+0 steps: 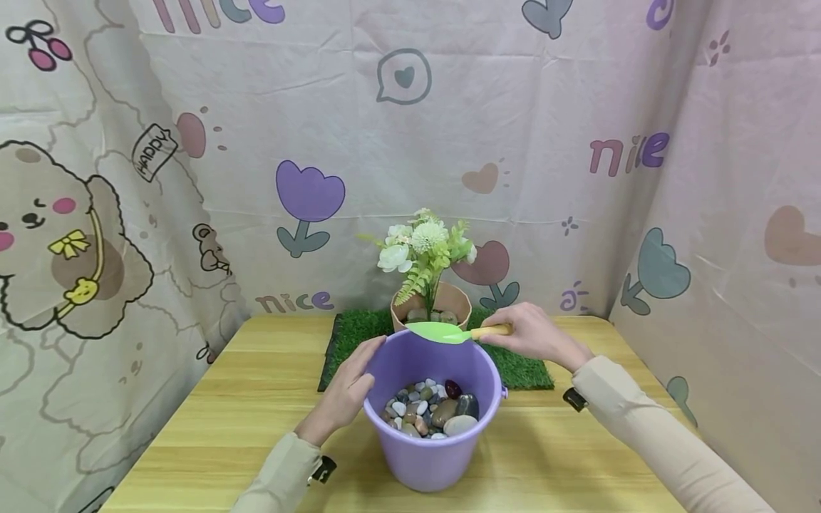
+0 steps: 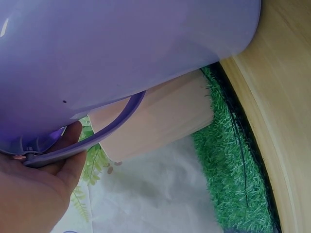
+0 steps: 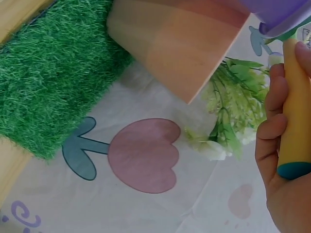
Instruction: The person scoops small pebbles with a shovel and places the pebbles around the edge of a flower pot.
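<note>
A purple bucket [image 1: 430, 459] stands on the table, a layer of mixed pebbles [image 1: 423, 410] in its bottom. My left hand [image 1: 346, 381] holds the bucket's left rim; the left wrist view shows its fingers by the purple bail handle [image 2: 114, 125], partly hidden. In my right hand [image 1: 529, 333] is a small trowel [image 1: 439, 332], gripped by its yellow handle [image 3: 295, 107] with a teal end. The green blade lies level over the bucket's far rim, and I see no stones on it.
Behind the bucket, a flowerpot [image 1: 399, 305] with white artificial flowers [image 1: 426, 239] and stones stands on a green turf mat [image 1: 353, 338]. The wooden table [image 1: 224, 427] extends to both sides. Printed cloth [image 1: 410, 142] hangs behind and at the sides.
</note>
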`<control>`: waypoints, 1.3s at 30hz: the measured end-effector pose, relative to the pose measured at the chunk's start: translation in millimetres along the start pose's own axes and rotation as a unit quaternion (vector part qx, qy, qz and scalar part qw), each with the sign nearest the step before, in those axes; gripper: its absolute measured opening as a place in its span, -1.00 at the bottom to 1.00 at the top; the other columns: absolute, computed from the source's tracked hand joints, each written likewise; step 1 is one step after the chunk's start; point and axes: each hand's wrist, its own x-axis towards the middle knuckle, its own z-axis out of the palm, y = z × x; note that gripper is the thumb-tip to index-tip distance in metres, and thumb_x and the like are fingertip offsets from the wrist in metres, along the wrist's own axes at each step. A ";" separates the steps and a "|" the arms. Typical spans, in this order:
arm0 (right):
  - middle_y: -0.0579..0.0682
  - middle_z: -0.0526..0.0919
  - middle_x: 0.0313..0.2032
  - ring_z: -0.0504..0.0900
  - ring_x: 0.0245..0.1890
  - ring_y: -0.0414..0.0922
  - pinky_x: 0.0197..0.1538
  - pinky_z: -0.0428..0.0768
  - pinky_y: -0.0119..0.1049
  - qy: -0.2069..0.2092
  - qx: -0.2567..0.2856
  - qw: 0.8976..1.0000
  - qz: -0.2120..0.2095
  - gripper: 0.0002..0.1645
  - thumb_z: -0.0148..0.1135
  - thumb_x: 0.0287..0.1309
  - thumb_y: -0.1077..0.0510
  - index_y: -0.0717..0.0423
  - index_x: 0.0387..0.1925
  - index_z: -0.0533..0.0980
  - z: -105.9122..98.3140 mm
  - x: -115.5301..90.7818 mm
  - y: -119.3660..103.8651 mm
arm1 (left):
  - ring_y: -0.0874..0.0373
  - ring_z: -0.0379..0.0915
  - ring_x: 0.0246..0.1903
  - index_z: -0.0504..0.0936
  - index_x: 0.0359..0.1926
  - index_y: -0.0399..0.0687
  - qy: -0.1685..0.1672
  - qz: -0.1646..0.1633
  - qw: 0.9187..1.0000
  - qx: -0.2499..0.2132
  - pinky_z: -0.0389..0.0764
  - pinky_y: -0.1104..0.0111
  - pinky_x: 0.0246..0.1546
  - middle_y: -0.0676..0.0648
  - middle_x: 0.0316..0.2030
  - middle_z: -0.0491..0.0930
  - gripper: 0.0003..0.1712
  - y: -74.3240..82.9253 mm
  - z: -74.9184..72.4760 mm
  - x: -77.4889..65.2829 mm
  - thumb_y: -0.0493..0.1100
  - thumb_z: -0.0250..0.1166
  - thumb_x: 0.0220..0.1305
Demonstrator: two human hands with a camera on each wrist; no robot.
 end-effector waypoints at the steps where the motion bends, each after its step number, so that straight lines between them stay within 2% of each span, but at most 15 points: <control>1: -0.31 0.73 -0.41 0.45 -0.59 -0.43 -0.44 0.44 -0.45 0.001 0.000 1.000 -0.003 -0.77 0.39 0.08 -0.13 -0.16 -0.26 0.74 -0.6 1.2 -1.0 | -0.02 0.25 0.37 0.25 0.45 -0.19 -0.001 0.000 1.000 0.001 0.34 -0.04 0.32 -0.10 0.40 0.30 -0.25 -0.1 -0.3 -0.2 -0.38 -0.07 0.16; 7: -0.39 0.66 -0.52 0.41 -0.64 -0.42 -0.48 0.42 -0.47 -0.015 -0.008 0.999 -0.032 -0.80 0.46 -0.03 -0.17 -0.23 -0.36 0.75 -9.6 12.2 -12.7 | 0.00 0.25 0.37 0.24 0.45 -0.18 -0.003 0.002 1.000 0.001 0.35 -0.04 0.31 -0.09 0.41 0.29 -0.25 0.1 -1.9 -0.7 -0.37 -0.08 0.16; 10: -0.42 0.61 -0.57 0.40 -0.65 -0.41 -0.48 0.42 -0.47 -0.053 -0.018 0.998 -0.038 -0.81 0.46 -0.06 -0.20 -0.27 -0.41 0.74 -18.7 18.8 -23.8 | 0.00 0.25 0.37 0.24 0.45 -0.16 -0.005 0.001 1.000 0.000 0.35 -0.03 0.31 -0.08 0.41 0.29 -0.25 0.3 -1.8 -0.7 -0.36 -0.08 0.17; 14: -0.44 0.57 -0.61 0.38 -0.65 -0.40 -0.52 0.39 -0.47 -0.126 -0.023 0.991 -0.029 -0.82 0.45 -0.07 -0.25 -0.34 -0.48 0.71 -31.4 29.1 -41.8 | 0.01 0.24 0.38 0.24 0.45 -0.16 -0.006 0.000 1.000 -0.002 0.33 -0.02 0.33 -0.08 0.41 0.29 -0.26 0.8 -1.4 -0.8 -0.36 -0.08 0.18; 19: -0.45 0.55 -0.68 0.36 -0.68 -0.40 -0.57 0.34 -0.47 -0.221 -0.018 0.975 -0.022 -0.84 0.47 -0.09 -0.23 -0.39 -0.60 0.67 -42.1 41.3 -59.8 | -0.01 0.24 0.38 0.24 0.45 -0.17 -0.006 0.001 1.000 -0.005 0.33 -0.03 0.32 -0.09 0.41 0.29 -0.26 1.5 -1.0 -0.7 -0.37 -0.07 0.18; 24: -0.39 0.60 -0.70 0.41 -0.74 -0.37 -0.59 0.44 -0.44 -0.296 0.002 0.955 -0.002 -0.80 0.51 -0.11 -0.18 -0.28 -0.67 0.70 -47.6 50.7 -70.4 | -0.01 0.25 0.37 0.24 0.45 -0.18 -0.007 0.000 1.000 -0.005 0.33 -0.03 0.32 -0.09 0.41 0.28 -0.25 1.3 -1.2 -1.0 -0.38 -0.07 0.17; 28: -0.26 0.65 -0.69 0.40 -0.83 -0.31 -0.65 0.49 -0.40 -0.338 0.013 0.941 0.016 -0.76 0.53 -0.13 -0.17 -0.19 -0.68 0.72 -49.9 56.5 -74.2 | -0.01 0.26 0.37 0.24 0.46 -0.17 -0.008 0.000 1.000 -0.004 0.34 -0.03 0.32 -0.09 0.41 0.28 -0.25 1.8 -1.3 -0.7 -0.38 -0.07 0.17; 33: -0.10 0.69 -0.65 0.38 -0.85 -0.29 -0.65 0.44 -0.44 -0.387 0.023 0.922 0.020 -0.72 0.52 -0.12 -0.16 -0.08 -0.64 0.74 -53.3 65.5 -74.6 | -0.02 0.26 0.36 0.24 0.46 -0.17 -0.005 0.000 1.000 -0.006 0.34 -0.04 0.31 -0.09 0.41 0.29 -0.24 1.8 -0.7 -0.4 -0.38 -0.07 0.17; 39: -0.08 0.64 -0.73 0.28 -0.88 -0.29 -0.69 0.30 -0.48 -0.438 0.028 0.897 0.048 -0.58 0.51 -0.09 -0.17 0.08 -0.70 0.69 -54.1 79.4 -71.7 | -0.02 0.26 0.36 0.24 0.45 -0.18 -0.001 0.001 1.000 -0.006 0.33 -0.03 0.32 -0.09 0.40 0.29 -0.24 0.8 -0.2 -1.0 -0.37 -0.07 0.16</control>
